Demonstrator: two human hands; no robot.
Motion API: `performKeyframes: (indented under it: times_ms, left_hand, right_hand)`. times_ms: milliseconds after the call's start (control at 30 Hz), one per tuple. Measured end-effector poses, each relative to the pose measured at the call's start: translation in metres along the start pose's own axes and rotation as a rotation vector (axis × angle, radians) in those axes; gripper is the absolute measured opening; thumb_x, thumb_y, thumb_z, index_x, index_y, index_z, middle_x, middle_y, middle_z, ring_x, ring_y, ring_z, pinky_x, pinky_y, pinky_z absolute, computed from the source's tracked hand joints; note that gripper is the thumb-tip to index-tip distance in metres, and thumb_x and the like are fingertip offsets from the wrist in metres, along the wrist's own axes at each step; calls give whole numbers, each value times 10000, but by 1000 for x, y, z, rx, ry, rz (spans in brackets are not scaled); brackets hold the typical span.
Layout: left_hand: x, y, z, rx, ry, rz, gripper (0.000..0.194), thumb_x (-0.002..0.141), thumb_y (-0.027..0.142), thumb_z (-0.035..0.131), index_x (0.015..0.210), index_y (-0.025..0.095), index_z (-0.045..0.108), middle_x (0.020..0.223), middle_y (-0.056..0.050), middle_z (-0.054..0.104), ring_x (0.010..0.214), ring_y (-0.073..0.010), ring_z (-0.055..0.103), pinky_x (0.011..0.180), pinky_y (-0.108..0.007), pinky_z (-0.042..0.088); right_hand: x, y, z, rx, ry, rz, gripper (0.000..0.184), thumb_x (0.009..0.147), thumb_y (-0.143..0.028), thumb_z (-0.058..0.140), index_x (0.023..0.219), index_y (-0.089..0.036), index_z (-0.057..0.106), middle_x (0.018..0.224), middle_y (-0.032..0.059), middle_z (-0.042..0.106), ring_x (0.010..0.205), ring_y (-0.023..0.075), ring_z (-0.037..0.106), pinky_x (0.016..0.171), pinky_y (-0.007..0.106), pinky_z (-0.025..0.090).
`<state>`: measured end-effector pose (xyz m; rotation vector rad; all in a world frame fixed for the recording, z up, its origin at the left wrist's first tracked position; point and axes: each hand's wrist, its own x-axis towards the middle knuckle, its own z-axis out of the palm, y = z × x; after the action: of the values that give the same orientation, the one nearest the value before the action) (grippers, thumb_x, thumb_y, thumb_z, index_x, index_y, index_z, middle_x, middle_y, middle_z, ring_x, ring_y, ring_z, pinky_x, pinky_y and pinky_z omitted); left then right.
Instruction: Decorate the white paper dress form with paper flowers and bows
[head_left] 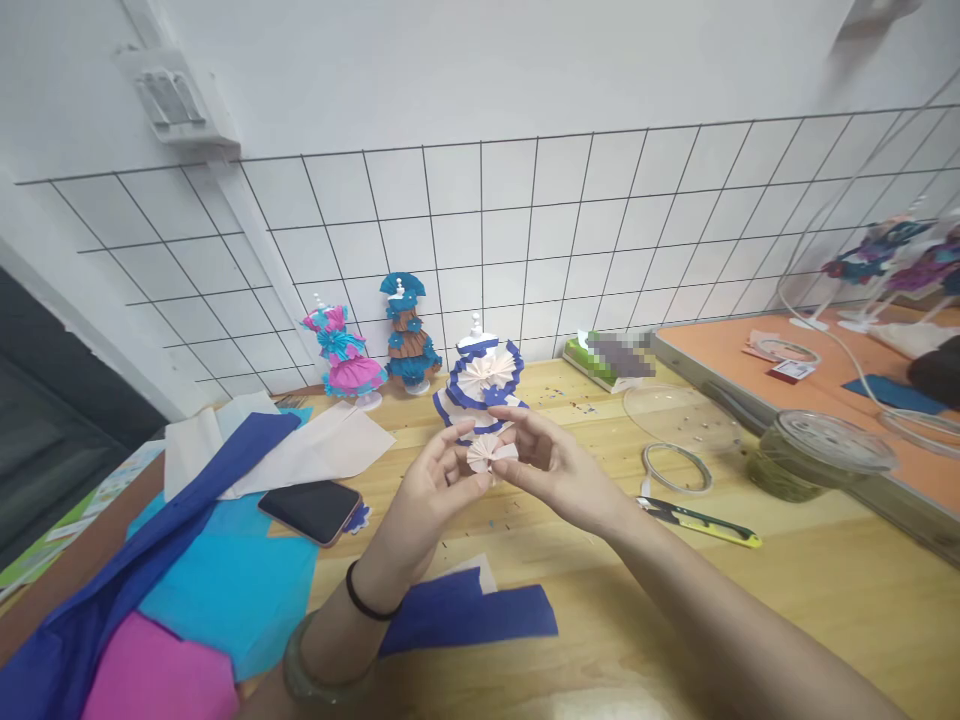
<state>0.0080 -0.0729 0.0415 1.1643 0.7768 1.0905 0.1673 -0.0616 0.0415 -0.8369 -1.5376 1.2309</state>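
Observation:
A small cream pleated paper fan (pixel 484 453) is pinched between my two hands over the middle of the wooden table. My left hand (pixel 429 485) grips its left side, thumb below and fingers behind. From the right, my right hand (pixel 559 468) closes thumb and fingers on the fan's other side. Just behind them stands a miniature dress form (pixel 487 375) in white and dark blue paper, with a larger cream pleated fan on its front. Dark blue paper strips (pixel 480 612) lie on the table below my hands.
Two dressed forms, one pink and blue (pixel 345 350), one teal and brown (pixel 409 335), stand by the wall. Left lie a phone (pixel 311 510) and coloured paper sheets (pixel 240 585). Right are thread snips (pixel 701 522), a tape roll (pixel 677 468) and a round clear container (pixel 817 455).

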Motion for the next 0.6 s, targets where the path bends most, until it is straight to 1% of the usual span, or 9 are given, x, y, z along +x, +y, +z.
performKeyframes:
  times_ms: [100,200,267,367,600]
  left_hand:
    - [-1,4,-2,72,31,56,484,757,196,598,1205,199,416,1029,-64,565,993,-182,511,854,-314,387]
    - [0,4,-2,134,69,92,448,763,206,589,1182,189,432,932,-40,563,914,-158,525,811,-288,406]
    - [1,2,-2,166,75,103,450,757,203,592,1178,181,434,865,-22,558,848,-140,532,776,-272,418]
    - [3,0,-1,192,76,109,465,739,198,604,1175,172,442,821,-11,560,806,-130,538,755,-260,426]
    - [4,-1,0,182,103,110,472,716,204,621,1161,179,465,818,-10,580,816,-139,556,771,-268,424]
  right_hand:
    - [-2,-2,-2,-99,-32,-20,464,772,-213,575,1211,-215,423,889,33,550,840,158,545,774,335,454]
    - [-3,-5,-1,-234,-44,-51,475,771,-177,564,1223,-227,428,882,24,535,826,149,527,783,327,450]
    - [-4,-6,1,-283,-45,-70,484,770,-158,556,1230,-231,426,873,19,529,812,141,521,789,322,448]
    - [-4,-6,2,-281,-49,-82,478,778,-157,543,1232,-235,417,868,16,528,810,140,526,798,325,449]
    - [-3,-1,1,-231,-11,-57,454,776,-191,559,1211,-235,435,870,25,521,816,160,524,784,345,452]
